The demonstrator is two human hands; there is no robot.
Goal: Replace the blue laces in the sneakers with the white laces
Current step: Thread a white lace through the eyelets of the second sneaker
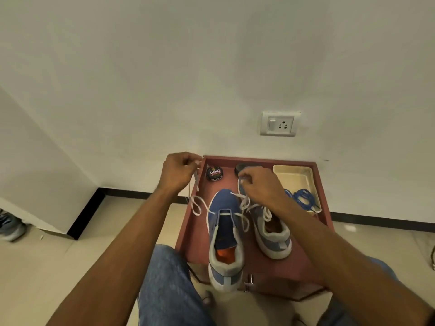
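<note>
White lace (199, 204) pinched up high by the left hand (179, 171), the right hand (256, 184) gripping its other end over the near sneaker (224, 234) (blue laces (303, 198) lie in the tray (294, 175)).

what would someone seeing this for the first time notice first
Two hands stretch a white lace above a reddish-brown table: the left hand pinches one end high at the table's far left corner, the right hand the other end mid-table. Below them sits the blue sneaker being laced, heel overhanging the near edge. Blue laces lie in a cream tray far right.
</note>
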